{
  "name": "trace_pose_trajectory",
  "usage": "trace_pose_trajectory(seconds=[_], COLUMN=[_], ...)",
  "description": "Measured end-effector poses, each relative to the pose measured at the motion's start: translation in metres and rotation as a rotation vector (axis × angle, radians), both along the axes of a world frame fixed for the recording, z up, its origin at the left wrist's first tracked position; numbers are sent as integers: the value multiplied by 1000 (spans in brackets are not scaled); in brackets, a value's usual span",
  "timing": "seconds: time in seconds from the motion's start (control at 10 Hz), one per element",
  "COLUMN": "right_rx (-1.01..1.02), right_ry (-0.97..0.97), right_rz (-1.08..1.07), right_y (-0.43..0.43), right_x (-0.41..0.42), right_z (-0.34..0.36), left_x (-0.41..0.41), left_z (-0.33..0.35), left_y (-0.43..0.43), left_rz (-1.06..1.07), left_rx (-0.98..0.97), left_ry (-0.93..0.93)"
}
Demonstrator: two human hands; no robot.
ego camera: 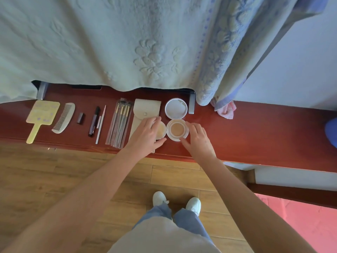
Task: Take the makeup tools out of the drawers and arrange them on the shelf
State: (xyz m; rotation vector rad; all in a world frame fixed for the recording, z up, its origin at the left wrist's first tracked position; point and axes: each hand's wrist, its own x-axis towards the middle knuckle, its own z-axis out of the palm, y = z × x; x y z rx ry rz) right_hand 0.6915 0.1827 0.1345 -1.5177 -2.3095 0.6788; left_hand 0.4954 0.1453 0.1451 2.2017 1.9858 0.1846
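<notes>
On the red-brown shelf (255, 136) lies a row of makeup tools: a yellow hand mirror (41, 115), a pale comb (63, 117), a dark lipstick (81, 118), a dark mascara tube (94, 121), a thin pencil (101, 125), a clear pack of brushes (119, 123) and a white pouch (144, 110). An open white cushion compact (177, 129) lies with its mirror lid (176, 108) flipped back. My left hand (147, 134) holds a round puff (161, 129) just left of the compact. My right hand (198, 137) cups the compact's right rim with curled fingers.
A pale green embossed cloth (109, 48) hangs over whatever stands behind the shelf. A blue patterned cloth (224, 61) hangs at the right, with a pink cloth (226, 111) below it. Wooden floor (54, 170) and my white shoes (176, 200) lie beneath. A pink mat (300, 225) is at the lower right.
</notes>
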Motion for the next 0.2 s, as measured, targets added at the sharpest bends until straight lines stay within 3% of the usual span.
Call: trace_pose_trajectory(seconds=[0.2], right_rx=[51], right_ry=[-50], right_rz=[-54], right_y=[-15], right_x=[4], right_z=[13], left_x=[1], left_z=[10], left_y=[-7], left_rz=[57], left_rx=[38], left_ry=[-6])
